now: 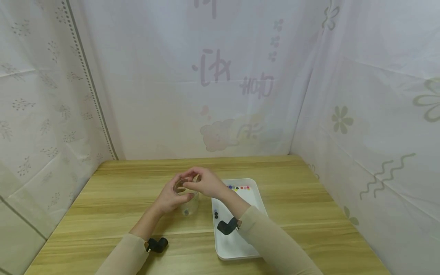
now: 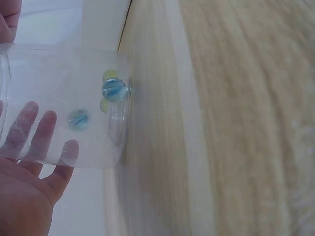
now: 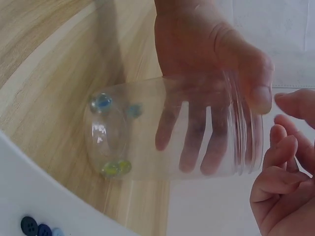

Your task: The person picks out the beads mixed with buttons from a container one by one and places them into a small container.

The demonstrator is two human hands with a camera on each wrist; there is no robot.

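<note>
My left hand [image 1: 170, 196] grips a clear plastic jar [image 1: 193, 205] near its open mouth, with the fingers spread behind the wall. The jar's base is at the wooden table. Blue-swirled marbles [image 2: 114, 90] and yellow-green marbles [image 3: 111, 169] lie at the bottom. One blurred bluish marble [image 3: 134, 109] appears slightly higher, apart from the base. My right hand [image 1: 210, 184] is over the jar's mouth, its fingers [image 3: 281, 152] loosely bent. Nothing shows between those fingers, though the head view hides part of them.
A white tray [image 1: 233, 244] lies right of the jar, under my right forearm. Small coloured buttons [image 1: 241, 188] line its far edge, and a few dark buttons [image 3: 29, 226] sit along its left side. Patterned cloth [image 1: 154, 95] hangs behind and beside the table [image 1: 292, 179].
</note>
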